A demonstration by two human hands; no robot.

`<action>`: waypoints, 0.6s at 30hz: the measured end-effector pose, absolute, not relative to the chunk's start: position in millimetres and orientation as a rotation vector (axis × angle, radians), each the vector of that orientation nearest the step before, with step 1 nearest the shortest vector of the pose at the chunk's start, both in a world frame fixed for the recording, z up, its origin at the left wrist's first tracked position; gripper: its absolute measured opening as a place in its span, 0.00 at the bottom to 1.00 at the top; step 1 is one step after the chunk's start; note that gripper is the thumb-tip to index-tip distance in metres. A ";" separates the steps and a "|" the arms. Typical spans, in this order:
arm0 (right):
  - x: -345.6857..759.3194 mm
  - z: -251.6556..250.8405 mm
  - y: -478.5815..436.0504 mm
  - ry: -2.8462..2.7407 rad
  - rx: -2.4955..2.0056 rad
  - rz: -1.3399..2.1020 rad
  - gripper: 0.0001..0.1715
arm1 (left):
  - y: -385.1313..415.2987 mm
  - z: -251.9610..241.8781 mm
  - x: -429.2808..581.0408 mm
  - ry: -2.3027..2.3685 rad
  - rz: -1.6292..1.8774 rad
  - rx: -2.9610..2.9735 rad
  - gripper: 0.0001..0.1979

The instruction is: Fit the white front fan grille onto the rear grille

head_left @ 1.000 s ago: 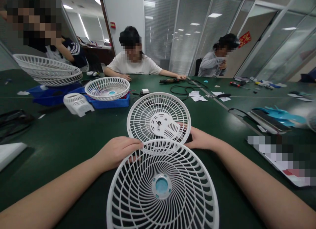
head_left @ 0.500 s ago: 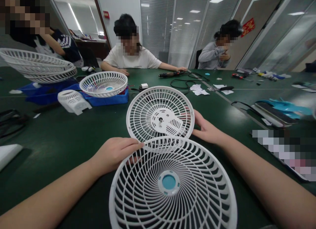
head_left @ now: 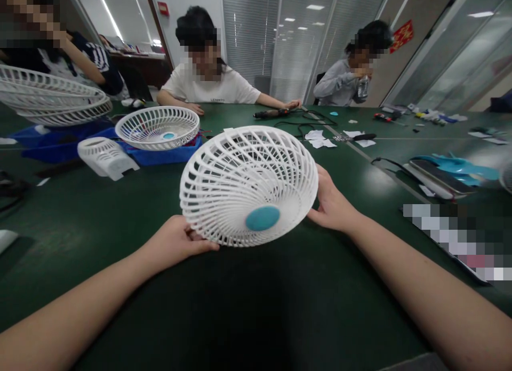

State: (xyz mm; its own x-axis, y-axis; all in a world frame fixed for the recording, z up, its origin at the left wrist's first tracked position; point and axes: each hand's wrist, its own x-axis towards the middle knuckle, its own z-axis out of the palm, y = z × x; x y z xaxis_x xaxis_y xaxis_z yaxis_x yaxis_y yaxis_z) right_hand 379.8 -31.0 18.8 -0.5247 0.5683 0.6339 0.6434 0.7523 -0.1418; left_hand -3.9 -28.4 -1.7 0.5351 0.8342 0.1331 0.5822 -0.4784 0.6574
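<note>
A white fan grille [head_left: 218,192] with spiral ribs and a blue centre disc [head_left: 262,218] is tilted in front of me, its outer face towards me. Behind it lies the second white grille, the one with the motor plate; it shows only partly through the ribs. My left hand [head_left: 178,240] is closed on the spiral grille's lower left edge, thumb along the underside. At the right edge, my right hand [head_left: 330,200] grips the rim, its fingers hidden behind; the rear grille appears to be in it.
To the left, a white fan housing [head_left: 106,158] lies beside a blue tray [head_left: 162,155] carrying another grille [head_left: 158,127]. Stacked grilles [head_left: 56,99] stand further left. A power screwdriver [head_left: 272,113], paper scraps [head_left: 320,139] and a phone-like dark slab [head_left: 442,176] lie on the green table.
My left hand has moved the spiral grille forward and turned it over onto the rear grille, so its outer face now shows. My right hand stays at the right rim.
</note>
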 end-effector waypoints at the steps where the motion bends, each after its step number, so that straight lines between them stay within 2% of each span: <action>1: 379.7 18.2 -31.7 -2.232 -0.915 -0.142 0.54 | -29.0 -1.2 -2.3 1.204 0.567 2.138 0.21; 5: 378.9 16.1 -33.5 -2.160 -0.933 -0.093 0.61 | -31.6 3.9 2.7 1.312 0.557 1.922 0.23; 13: 380.4 10.5 -30.5 -2.182 -0.907 -0.082 0.56 | -35.0 9.2 4.3 1.328 0.549 1.873 0.23; 16: 381.6 11.3 -30.4 -2.187 -0.888 -0.081 0.54 | -34.9 8.6 1.7 1.336 0.717 1.991 0.21; 18: 382.7 14.8 -31.5 -2.179 -0.886 -0.056 0.49 | -32.8 7.2 -1.8 1.324 0.976 2.165 0.21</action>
